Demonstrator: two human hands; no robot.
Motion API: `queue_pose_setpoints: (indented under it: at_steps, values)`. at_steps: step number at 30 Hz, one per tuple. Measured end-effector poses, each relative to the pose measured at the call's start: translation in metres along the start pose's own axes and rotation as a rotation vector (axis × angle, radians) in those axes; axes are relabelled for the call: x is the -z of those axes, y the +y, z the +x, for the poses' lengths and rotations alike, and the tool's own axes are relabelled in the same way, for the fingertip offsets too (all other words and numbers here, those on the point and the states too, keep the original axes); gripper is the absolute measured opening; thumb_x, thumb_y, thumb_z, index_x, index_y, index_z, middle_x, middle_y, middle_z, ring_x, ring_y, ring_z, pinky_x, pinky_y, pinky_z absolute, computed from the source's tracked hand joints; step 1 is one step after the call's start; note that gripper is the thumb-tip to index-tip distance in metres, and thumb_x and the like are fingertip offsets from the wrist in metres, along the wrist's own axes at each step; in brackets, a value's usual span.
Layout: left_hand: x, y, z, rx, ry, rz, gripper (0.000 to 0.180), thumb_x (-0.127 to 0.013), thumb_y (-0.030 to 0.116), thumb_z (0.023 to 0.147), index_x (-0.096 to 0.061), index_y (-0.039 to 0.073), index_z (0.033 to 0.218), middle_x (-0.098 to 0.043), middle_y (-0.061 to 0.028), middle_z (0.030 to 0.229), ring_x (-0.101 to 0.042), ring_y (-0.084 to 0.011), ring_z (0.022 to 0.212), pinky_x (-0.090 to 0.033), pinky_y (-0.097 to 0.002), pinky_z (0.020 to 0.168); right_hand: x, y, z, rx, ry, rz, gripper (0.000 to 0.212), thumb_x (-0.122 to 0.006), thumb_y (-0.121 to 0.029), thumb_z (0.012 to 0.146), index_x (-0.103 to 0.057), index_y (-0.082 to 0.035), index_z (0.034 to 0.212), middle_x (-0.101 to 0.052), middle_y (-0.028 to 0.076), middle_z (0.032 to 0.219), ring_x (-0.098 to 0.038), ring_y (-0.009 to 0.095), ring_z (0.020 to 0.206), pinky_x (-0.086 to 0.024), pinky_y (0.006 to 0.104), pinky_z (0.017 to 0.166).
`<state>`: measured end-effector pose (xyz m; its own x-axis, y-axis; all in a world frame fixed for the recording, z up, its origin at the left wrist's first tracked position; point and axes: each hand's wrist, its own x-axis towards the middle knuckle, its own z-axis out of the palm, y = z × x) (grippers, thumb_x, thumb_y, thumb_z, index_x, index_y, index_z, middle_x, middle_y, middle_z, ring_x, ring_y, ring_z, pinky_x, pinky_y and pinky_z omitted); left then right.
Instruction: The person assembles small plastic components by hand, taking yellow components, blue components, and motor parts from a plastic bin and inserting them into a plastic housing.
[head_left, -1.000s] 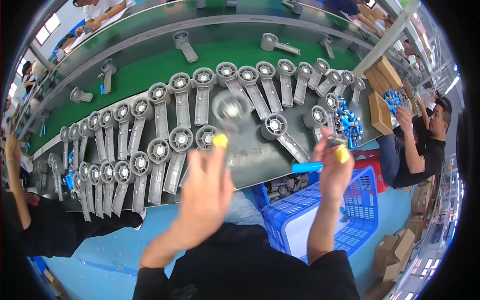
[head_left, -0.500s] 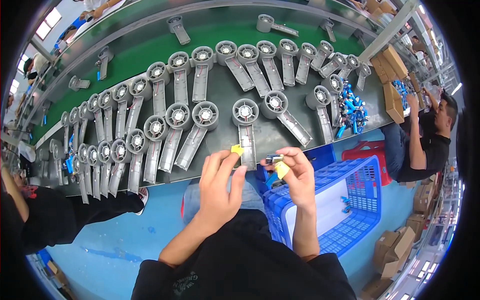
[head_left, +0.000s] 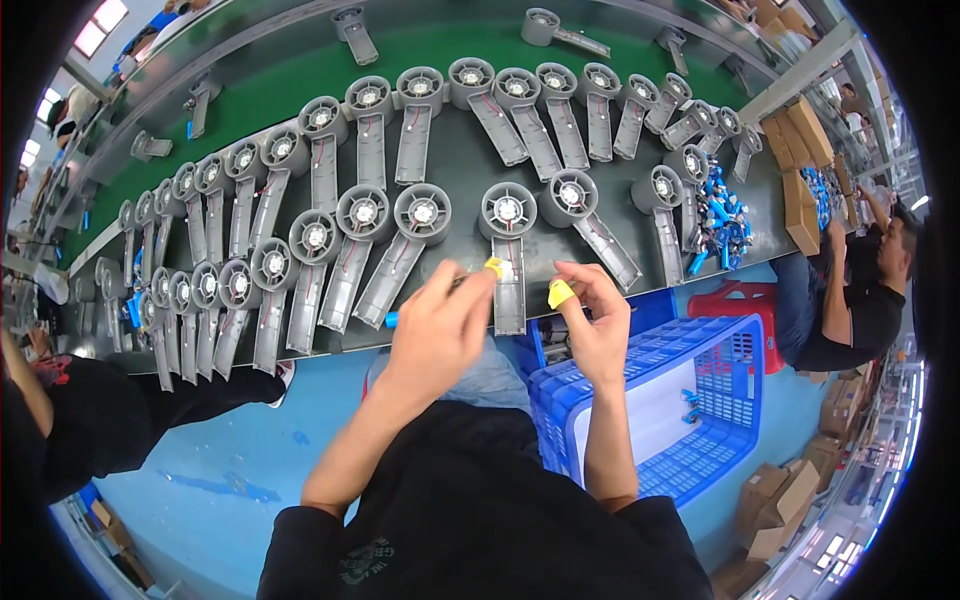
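My left hand [head_left: 445, 325] is closed, fingertips bent in, beside a grey handheld-fan shell [head_left: 510, 285] that lies with its hollow handle toward me. The blue end of a cylindrical battery [head_left: 392, 320] pokes out at that hand's left side; most of it is hidden by the palm. A yellow finger cover [head_left: 494, 267] sits on a fingertip there, next to the handle. To the right of the handle, my right hand [head_left: 600, 325] is raised with thumb and fingers apart, nothing visible between them. Its thumb wears another yellow cover [head_left: 562, 293].
Rows of grey fan shells [head_left: 420, 215] cover the dark bench. Blue batteries [head_left: 722, 222] are heaped at the right. A blue crate [head_left: 650, 350] stands below the bench edge, near a red stool [head_left: 712, 300]. A co-worker [head_left: 850, 290] sits beyond, beside cardboard boxes [head_left: 800, 210].
The small battery piece has left my right hand, and a blue battery now shows in my left, which has curled shut. My right hand's fingers have loosened. The view has shifted slightly.
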<state>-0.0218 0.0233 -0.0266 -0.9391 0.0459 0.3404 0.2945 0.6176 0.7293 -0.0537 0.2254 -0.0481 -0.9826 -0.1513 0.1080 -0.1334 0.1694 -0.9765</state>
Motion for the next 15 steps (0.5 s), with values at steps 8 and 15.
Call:
queue_pose_setpoints:
  at_steps: [8,15]
  values:
    - [-0.037,-0.008,0.014,0.030,0.003,0.231,0.011,-0.068,0.009,0.088,-0.064,0.003,0.096,-0.055,-0.0145,0.086,-0.063,-0.0351,0.067,-0.049,-0.0449,0.058,-0.018,0.012,0.009,0.033,0.027,-0.009,0.029,-0.062,0.012,0.079,-0.068,0.002,0.107,-0.064,0.007,0.107,-0.052,0.004,0.067,-0.043,0.0188,0.063]
    - [-0.038,-0.007,0.027,0.162,0.181,0.105,0.008,-0.065,0.006,0.091,-0.063,0.000,0.095,-0.059,-0.0147,0.083,-0.062,-0.0329,0.064,-0.048,-0.0419,0.057,-0.032,0.008,0.026,0.166,0.035,-0.124,0.034,-0.068,0.009,0.072,-0.072,-0.002,0.103,-0.067,0.006,0.109,-0.044,0.001,0.052,-0.037,0.0182,0.048]
